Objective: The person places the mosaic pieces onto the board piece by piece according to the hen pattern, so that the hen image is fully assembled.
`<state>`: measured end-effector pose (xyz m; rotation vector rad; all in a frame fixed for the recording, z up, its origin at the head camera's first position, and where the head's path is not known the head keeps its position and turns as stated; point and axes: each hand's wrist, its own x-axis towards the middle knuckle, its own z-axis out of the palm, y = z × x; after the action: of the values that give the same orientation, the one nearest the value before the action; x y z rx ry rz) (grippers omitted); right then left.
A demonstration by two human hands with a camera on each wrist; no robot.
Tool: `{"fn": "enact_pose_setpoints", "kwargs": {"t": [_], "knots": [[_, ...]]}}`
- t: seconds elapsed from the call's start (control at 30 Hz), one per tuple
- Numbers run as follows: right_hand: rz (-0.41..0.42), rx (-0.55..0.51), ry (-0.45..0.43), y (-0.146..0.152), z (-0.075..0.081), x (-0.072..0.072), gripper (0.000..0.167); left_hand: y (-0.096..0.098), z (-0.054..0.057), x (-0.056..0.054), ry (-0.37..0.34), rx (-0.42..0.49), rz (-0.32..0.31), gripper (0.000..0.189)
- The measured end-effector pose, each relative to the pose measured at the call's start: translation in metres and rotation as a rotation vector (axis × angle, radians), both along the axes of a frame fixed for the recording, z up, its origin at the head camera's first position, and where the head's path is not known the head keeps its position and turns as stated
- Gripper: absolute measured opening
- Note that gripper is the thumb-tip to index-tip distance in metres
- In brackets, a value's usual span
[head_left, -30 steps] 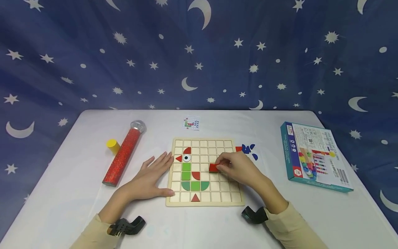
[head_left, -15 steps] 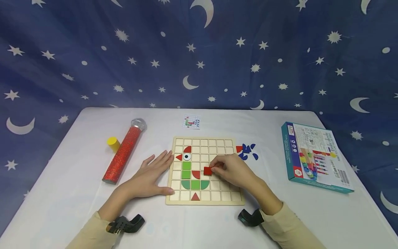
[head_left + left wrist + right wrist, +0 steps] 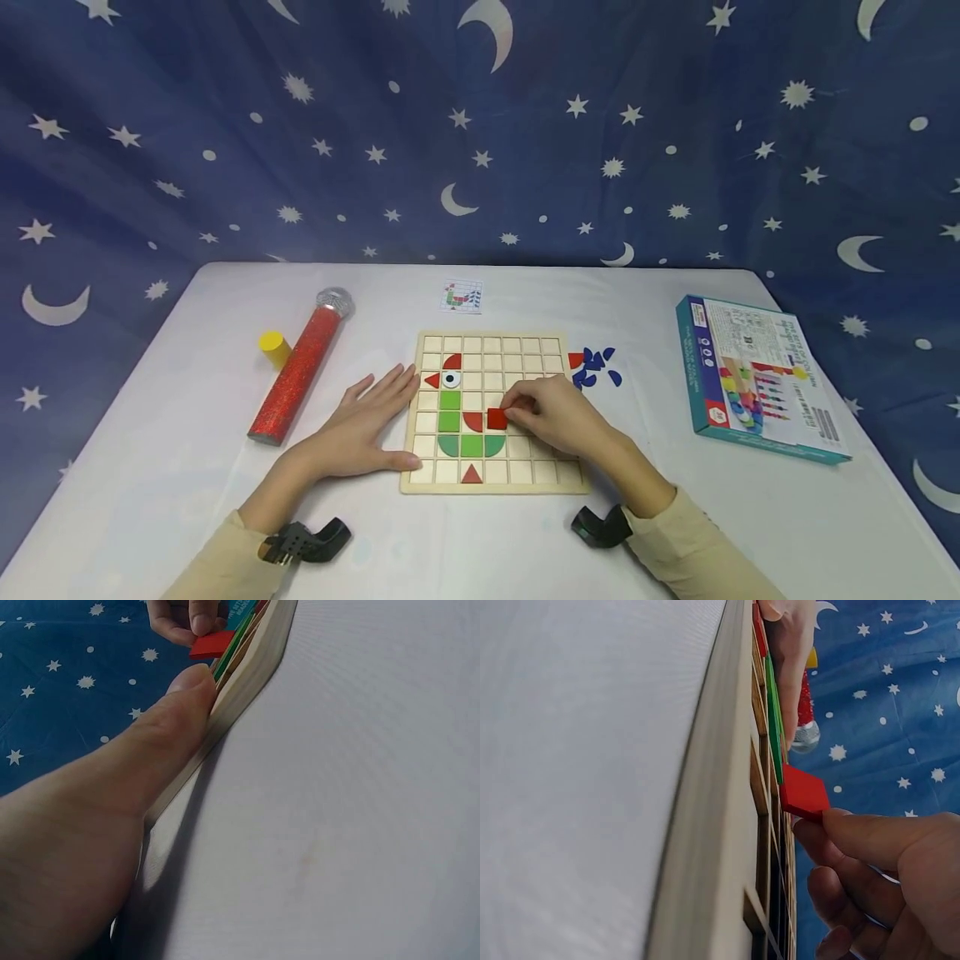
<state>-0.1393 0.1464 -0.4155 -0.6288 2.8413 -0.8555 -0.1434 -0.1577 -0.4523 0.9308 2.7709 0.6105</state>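
My right hand (image 3: 553, 411) pinches a red square tile (image 3: 496, 418) between thumb and fingers. In the right wrist view the red tile (image 3: 804, 792) is tilted, its lower edge close to the wooden grid board (image 3: 705, 825). On the grid board (image 3: 495, 489), colored tiles form a bird: a round eye tile (image 3: 450, 379), green squares (image 3: 449, 401), a red quarter-circle (image 3: 473, 421) left of the held tile, and a darker green quarter-circle (image 3: 494, 444) just below it. With fingers spread, my left hand (image 3: 358, 433) rests at the board's left edge, its thumb (image 3: 191, 682) on the rim.
Right of the board lie several blue pieces (image 3: 592, 358) and a red piece (image 3: 575, 360). A small bird pattern card (image 3: 461, 296) lies behind it. A red glittery microphone (image 3: 300, 371) and yellow cylinder (image 3: 274, 347) are at left, a flat box (image 3: 761, 379) at right.
My right hand has carried the red square tile left and slightly toward me, to beside the red quarter-circle. My left hand has stayed at the board's edge.
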Motion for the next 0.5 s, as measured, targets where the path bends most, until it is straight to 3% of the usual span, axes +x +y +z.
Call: {"fn": "enact_pose_setpoints", "kwargs": {"t": [0.5], "knots": [[-0.005,0.011,-0.033,-0.0007,0.0000,0.0018,0.004,0.0028,0.0022,0.0009,-0.007,-0.001,0.004,0.114]]}}
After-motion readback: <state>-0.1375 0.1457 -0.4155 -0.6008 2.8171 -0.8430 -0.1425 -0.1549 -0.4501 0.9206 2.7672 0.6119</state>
